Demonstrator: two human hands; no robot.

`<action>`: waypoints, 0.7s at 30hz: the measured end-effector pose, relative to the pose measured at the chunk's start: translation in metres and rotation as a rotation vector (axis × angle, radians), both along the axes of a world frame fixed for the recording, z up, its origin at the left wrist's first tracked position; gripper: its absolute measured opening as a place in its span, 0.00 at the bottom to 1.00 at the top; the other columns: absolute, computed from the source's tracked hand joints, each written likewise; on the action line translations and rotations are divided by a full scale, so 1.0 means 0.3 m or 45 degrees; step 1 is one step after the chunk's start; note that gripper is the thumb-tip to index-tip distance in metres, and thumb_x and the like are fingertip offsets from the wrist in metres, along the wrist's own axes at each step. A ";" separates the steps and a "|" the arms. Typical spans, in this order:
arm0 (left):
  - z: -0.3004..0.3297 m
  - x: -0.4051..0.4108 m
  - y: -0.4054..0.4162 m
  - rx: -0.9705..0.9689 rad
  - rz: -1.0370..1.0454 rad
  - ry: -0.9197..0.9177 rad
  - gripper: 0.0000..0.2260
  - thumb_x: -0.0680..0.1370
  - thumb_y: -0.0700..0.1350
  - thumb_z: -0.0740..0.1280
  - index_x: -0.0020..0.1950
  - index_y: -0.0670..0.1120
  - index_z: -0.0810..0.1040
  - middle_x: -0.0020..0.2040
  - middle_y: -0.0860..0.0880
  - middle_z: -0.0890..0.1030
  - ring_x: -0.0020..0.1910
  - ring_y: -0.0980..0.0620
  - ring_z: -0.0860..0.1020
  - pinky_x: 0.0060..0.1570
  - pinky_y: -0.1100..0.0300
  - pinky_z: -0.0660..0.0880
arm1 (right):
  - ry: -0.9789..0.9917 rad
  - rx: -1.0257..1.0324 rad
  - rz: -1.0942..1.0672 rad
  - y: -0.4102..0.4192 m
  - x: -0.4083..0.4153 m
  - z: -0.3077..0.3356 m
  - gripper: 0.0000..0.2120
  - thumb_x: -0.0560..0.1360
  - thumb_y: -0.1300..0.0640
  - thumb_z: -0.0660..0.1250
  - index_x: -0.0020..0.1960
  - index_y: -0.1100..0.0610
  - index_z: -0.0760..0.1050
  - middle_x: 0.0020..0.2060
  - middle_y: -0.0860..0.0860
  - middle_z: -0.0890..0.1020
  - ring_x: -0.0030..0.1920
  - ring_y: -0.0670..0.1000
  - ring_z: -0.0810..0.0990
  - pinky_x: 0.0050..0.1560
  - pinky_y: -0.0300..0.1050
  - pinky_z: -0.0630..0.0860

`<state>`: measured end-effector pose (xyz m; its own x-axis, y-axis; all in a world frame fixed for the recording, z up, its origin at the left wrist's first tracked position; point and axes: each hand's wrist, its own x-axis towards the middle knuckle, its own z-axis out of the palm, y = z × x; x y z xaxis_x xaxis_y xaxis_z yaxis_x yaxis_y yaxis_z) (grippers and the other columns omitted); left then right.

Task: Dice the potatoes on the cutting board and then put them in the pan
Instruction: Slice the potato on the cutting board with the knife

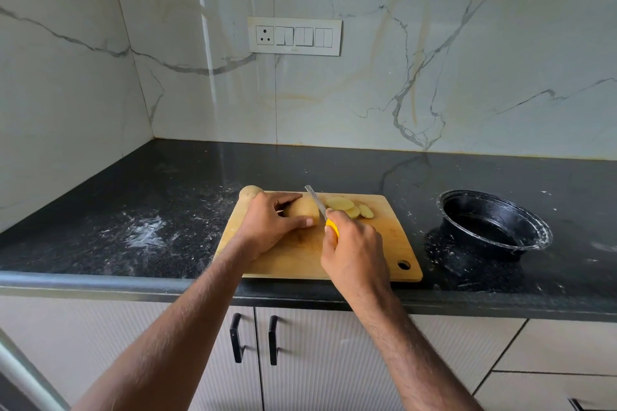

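A matt wooden cutting board (384,243) is laid on a glossy speckled stone worktop (167,183); polished marble walling (400,77) and a black pan (494,223) are seen.

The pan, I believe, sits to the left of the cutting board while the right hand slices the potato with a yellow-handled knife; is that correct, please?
Not quite: the head view shows the pan to the right of the cutting board, not the left. The right hand does slice the potato with the yellow-handled knife.
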<state>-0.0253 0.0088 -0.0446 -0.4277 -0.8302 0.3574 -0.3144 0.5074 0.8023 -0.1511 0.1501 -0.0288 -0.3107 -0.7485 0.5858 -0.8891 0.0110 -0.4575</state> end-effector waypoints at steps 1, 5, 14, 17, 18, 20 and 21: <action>0.000 0.000 0.000 -0.006 -0.004 0.000 0.30 0.65 0.55 0.82 0.65 0.49 0.82 0.58 0.57 0.83 0.58 0.61 0.79 0.63 0.58 0.76 | 0.006 0.001 0.002 0.000 0.004 -0.001 0.15 0.80 0.57 0.65 0.66 0.55 0.78 0.47 0.52 0.85 0.44 0.52 0.83 0.41 0.46 0.82; 0.001 -0.001 0.001 -0.030 -0.013 0.000 0.28 0.66 0.55 0.82 0.64 0.49 0.83 0.57 0.58 0.84 0.57 0.62 0.80 0.63 0.56 0.76 | 0.012 -0.004 -0.003 0.003 0.020 -0.004 0.14 0.80 0.58 0.65 0.65 0.56 0.78 0.47 0.53 0.86 0.43 0.53 0.84 0.40 0.47 0.82; 0.012 -0.001 0.014 -0.047 -0.025 0.008 0.23 0.69 0.49 0.80 0.63 0.49 0.83 0.54 0.60 0.84 0.54 0.61 0.81 0.61 0.56 0.77 | 0.011 0.097 -0.034 -0.004 0.023 0.009 0.16 0.82 0.56 0.62 0.69 0.54 0.75 0.52 0.52 0.85 0.48 0.52 0.83 0.43 0.43 0.80; 0.015 -0.005 0.014 -0.058 -0.028 -0.005 0.21 0.70 0.49 0.80 0.62 0.50 0.83 0.52 0.60 0.84 0.53 0.61 0.81 0.60 0.57 0.77 | 0.020 0.117 -0.048 -0.010 0.026 0.020 0.16 0.82 0.56 0.62 0.68 0.54 0.75 0.52 0.52 0.85 0.48 0.51 0.83 0.41 0.41 0.78; 0.014 -0.008 0.013 -0.066 -0.021 -0.014 0.21 0.70 0.49 0.80 0.62 0.49 0.83 0.53 0.59 0.85 0.53 0.61 0.81 0.60 0.57 0.77 | 0.022 0.121 -0.052 -0.009 0.028 0.022 0.15 0.82 0.56 0.62 0.68 0.54 0.75 0.52 0.52 0.84 0.47 0.51 0.83 0.40 0.39 0.76; 0.010 -0.011 0.010 -0.089 -0.008 -0.025 0.23 0.70 0.50 0.80 0.64 0.47 0.82 0.56 0.56 0.84 0.55 0.60 0.81 0.61 0.56 0.77 | 0.024 0.133 -0.060 -0.005 0.032 0.023 0.16 0.82 0.56 0.62 0.69 0.54 0.74 0.53 0.52 0.84 0.48 0.50 0.83 0.38 0.37 0.73; 0.010 -0.012 0.010 -0.098 -0.003 -0.029 0.24 0.70 0.50 0.80 0.64 0.47 0.82 0.57 0.55 0.84 0.56 0.59 0.80 0.62 0.56 0.77 | 0.024 0.138 -0.064 -0.004 0.031 0.023 0.16 0.82 0.56 0.62 0.69 0.54 0.74 0.53 0.52 0.84 0.48 0.50 0.83 0.38 0.37 0.72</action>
